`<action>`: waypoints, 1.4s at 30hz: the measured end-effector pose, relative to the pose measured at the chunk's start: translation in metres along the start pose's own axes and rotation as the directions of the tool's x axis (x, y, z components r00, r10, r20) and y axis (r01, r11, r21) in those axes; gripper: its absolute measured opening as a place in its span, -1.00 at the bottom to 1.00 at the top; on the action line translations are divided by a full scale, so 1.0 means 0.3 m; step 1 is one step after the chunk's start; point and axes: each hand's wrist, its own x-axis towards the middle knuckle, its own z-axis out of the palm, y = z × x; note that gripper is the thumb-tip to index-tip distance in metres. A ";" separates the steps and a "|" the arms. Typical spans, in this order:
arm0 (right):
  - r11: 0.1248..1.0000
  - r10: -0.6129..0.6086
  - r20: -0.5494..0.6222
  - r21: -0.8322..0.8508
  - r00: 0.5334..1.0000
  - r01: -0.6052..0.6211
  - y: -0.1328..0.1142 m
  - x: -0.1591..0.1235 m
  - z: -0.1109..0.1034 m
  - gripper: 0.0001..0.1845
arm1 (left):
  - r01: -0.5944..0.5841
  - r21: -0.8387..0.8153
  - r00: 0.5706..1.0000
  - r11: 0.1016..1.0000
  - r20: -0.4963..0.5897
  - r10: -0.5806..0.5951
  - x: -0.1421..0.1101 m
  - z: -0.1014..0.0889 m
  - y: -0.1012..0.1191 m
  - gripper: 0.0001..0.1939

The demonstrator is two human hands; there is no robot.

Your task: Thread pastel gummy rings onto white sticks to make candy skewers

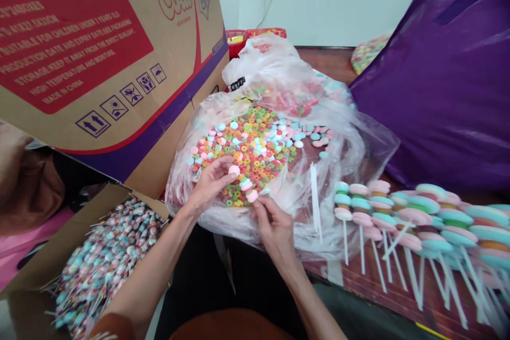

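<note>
My left hand [209,183] pinches a pink round candy [234,170] at its fingertips. My right hand [273,228] grips the lower end of a stick threaded with pink and pale candies [247,190], tilted up toward the left hand. Both hands hover over a clear plastic bag [342,170] that holds a heap of small coloured ring and disc candies [251,143]. A loose white stick [314,202] lies on the bag, right of my hands.
Several finished candy sticks [418,223] lie in a row at the right. An open carton [71,244] at lower left holds wrapped candy sticks [105,257]. A large printed cardboard box [107,53] leans at upper left. A purple bag [442,79] stands at right.
</note>
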 end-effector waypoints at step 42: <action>0.992 -0.034 0.024 -0.119 0.999 0.037 0.007 -0.005 0.000 -0.69 | -0.369 0.663 0.917 0.652 0.145 0.371 -0.040 -0.023 -0.068 -0.72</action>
